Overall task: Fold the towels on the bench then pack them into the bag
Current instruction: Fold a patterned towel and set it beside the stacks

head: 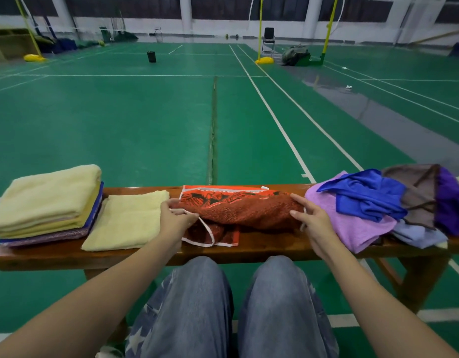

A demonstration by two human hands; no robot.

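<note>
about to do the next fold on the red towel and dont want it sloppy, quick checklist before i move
1. Left hand pinches the white-trimmed edge of the red towel: ok
2. Right hand holds its other end: ok
3. Towel flat and squared: not ok, bunched, one corner hangs over the bench front
4. Clear of the folded yellow towel: ok, lies apart
5. Clear of the lilac towel in the unfolded pile: cannot tell, edges meet
6. Bag within reach: cannot tell, none seen by the bench
</note>
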